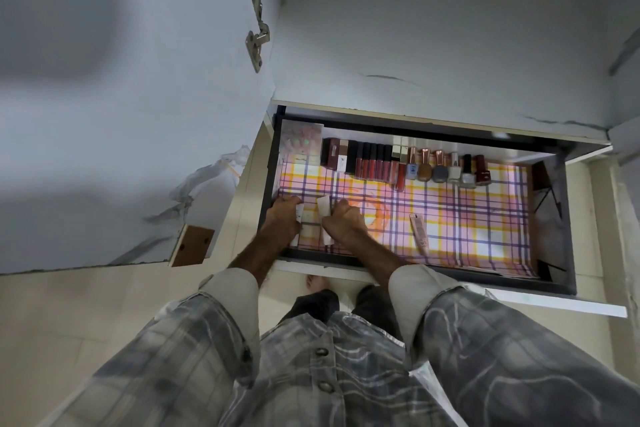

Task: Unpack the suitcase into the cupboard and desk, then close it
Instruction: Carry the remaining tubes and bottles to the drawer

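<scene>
An open cupboard drawer (568,225) lined with checked paper (467,215) lies below me. Both hands are inside its left front corner. My left hand (282,220) grips a white tube (300,215) and my right hand (343,224) grips another white tube (324,206). Along the drawer's back stand lipsticks and lip glosses (370,161) and nail polish bottles (450,168). A patterned box (300,142) sits in the back left corner. A pink tube (419,234) lies loose on the liner. No suitcase is in view.
The cupboard door (138,114) stands open at the left, its hinge (258,35) near the top. A marbled back panel rises above the drawer. My bare foot (317,284) rests on the tiled floor beneath the drawer front.
</scene>
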